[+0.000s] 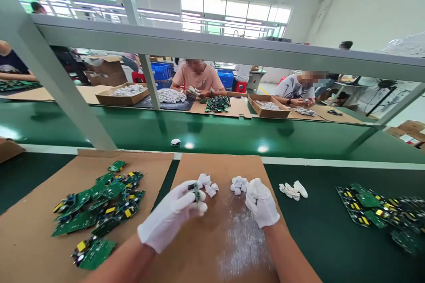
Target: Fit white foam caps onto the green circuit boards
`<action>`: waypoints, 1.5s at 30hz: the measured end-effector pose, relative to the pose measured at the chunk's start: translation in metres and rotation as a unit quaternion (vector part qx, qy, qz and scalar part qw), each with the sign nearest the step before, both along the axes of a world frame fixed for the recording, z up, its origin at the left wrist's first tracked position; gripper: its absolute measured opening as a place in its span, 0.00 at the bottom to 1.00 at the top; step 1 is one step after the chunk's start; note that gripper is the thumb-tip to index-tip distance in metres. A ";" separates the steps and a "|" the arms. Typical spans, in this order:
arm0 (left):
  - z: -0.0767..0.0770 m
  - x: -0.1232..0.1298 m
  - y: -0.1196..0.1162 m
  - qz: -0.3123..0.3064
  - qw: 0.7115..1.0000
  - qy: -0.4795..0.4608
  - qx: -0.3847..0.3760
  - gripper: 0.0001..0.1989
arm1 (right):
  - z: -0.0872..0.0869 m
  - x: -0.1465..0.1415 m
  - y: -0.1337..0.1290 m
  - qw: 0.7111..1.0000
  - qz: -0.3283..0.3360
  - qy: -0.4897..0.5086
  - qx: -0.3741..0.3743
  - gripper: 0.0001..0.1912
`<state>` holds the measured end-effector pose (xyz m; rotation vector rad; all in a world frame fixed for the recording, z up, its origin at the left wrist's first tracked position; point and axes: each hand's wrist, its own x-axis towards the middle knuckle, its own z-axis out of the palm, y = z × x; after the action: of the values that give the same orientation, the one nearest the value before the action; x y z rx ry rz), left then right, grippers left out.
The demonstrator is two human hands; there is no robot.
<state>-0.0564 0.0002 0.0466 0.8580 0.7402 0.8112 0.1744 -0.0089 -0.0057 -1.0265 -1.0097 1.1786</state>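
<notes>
Both hands wear white gloves. My left hand [181,212] grips a small green circuit board [195,192] between thumb and fingers, above the cardboard sheet [206,247]. Just beyond it lies a loose group of white blocky pieces [210,189]. My right hand [261,202] is closed, its fingers curled down at the right side of a second pile of small white pieces [238,184]. What those fingers hold, if anything, is hidden.
Green circuit boards with yellow parts lie heaped on cardboard at left [109,194] and on the dark mat at right [375,210]. Crumpled white gloves [294,190] rest right of my sheet. Past a green conveyor belt [215,137] with one white piece [175,142], people work behind cardboard trays [269,110].
</notes>
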 end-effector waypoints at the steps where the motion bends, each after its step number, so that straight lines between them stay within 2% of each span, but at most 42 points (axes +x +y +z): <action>1: -0.004 0.015 -0.001 -0.005 0.998 -0.051 -0.043 0.12 | 0.000 0.001 0.000 1.000 -0.008 0.005 -0.003 0.27; 4: -0.017 0.045 -0.002 0.000 0.981 -0.131 -0.143 0.11 | -0.003 0.001 0.002 1.000 -0.024 0.007 -0.012 0.29; 7: -0.028 0.054 -0.002 0.014 0.976 -0.141 -0.167 0.11 | -0.006 -0.003 0.004 0.999 -0.031 -0.024 -0.014 0.26; 12: -0.036 0.050 0.002 0.026 0.986 -0.076 -0.144 0.13 | -0.008 -0.012 0.008 0.996 -0.035 -0.080 -0.031 0.13; 15: -0.033 0.050 0.006 0.044 0.991 -0.024 -0.125 0.17 | -0.009 -0.014 0.007 0.995 -0.020 -0.085 -0.057 0.16; 19: -0.033 0.053 0.007 0.049 0.993 0.017 -0.106 0.20 | -0.009 -0.014 0.000 0.994 -0.016 -0.076 -0.082 0.28; 21: -0.034 0.053 0.006 0.029 0.994 0.009 -0.108 0.20 | -0.009 -0.015 -0.003 0.994 -0.009 -0.070 -0.085 0.26; 27: -0.039 0.051 0.006 0.002 0.994 -0.033 -0.099 0.23 | -0.004 -0.015 -0.006 0.998 0.021 -0.044 -0.048 0.13; 30: -0.042 0.051 0.007 -0.002 0.995 -0.030 -0.093 0.25 | -0.003 -0.015 -0.006 0.999 0.025 -0.026 -0.036 0.14; 32: -0.043 0.051 0.007 -0.001 0.996 -0.023 -0.090 0.26 | -0.004 -0.015 -0.008 0.998 0.034 -0.023 -0.045 0.12; 36: -0.045 0.051 0.008 -0.005 0.997 -0.010 -0.075 0.27 | -0.008 -0.014 -0.011 0.994 0.032 -0.030 -0.098 0.20; 38: -0.046 0.051 0.009 -0.008 0.998 -0.009 -0.066 0.29 | -0.008 -0.015 -0.011 0.994 0.022 -0.059 -0.088 0.15; 41: -0.051 0.051 0.010 -0.008 0.999 0.004 -0.045 0.34 | -0.004 -0.017 -0.010 0.995 0.012 -0.102 -0.017 0.05; 45: -0.057 0.052 0.010 -0.018 1.000 0.018 -0.001 0.35 | 0.000 -0.017 -0.013 0.998 0.003 -0.048 -0.035 0.11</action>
<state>-0.0049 0.0097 -0.0104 0.8841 0.7558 0.7648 0.1574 -0.0223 -0.0054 -1.1451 -1.0547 1.1861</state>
